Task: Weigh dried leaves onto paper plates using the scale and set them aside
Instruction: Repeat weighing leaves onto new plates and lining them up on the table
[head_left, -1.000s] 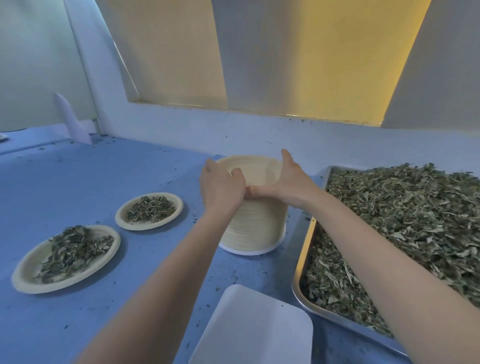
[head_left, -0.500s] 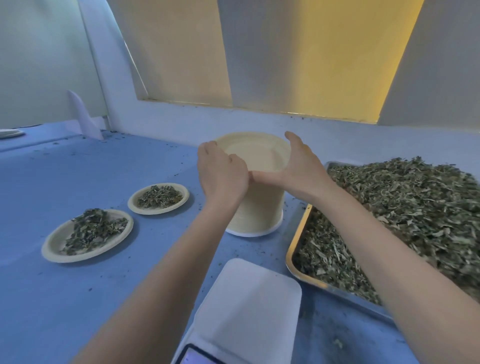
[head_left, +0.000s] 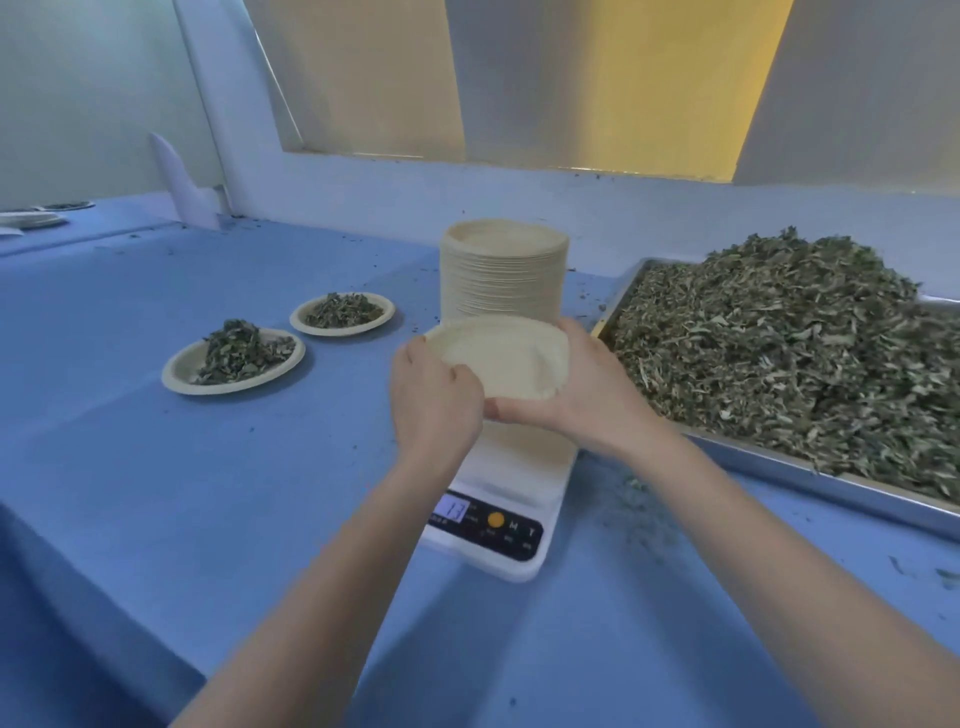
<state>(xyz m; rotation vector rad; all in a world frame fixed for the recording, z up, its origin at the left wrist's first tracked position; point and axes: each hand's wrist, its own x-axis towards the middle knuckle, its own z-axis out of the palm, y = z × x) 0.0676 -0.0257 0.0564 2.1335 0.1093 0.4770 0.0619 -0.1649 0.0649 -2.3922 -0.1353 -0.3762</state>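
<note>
Both hands hold one empty paper plate up in the air, right above the white scale. The left hand pinches the plate's near left edge with curled fingers, and the right hand cups it from the right side and from below. The hands and the plate hide most of the top of the scale, so only its front strip with the lit screen and buttons shows. The number on the screen is blurry and hard to read. Behind the held plate stands a tall stack of plates, and the plate covers the bottom of that stack. On the right sits a big metal tray piled high with dried leaves. The tray runs off the right side of the picture, so its far end cannot be seen. The tray's near edge is just beside the scale, so there is little room there. On the left, two filled plates sit apart from each other on the blue table: the near filled plate and the far filled plate. The table is wide open in front of them and to the left of the scale. Some leaf crumbs lie on the table to the right of the scale. At the far left edge, some small flat things are cut off and too dim to name.
</note>
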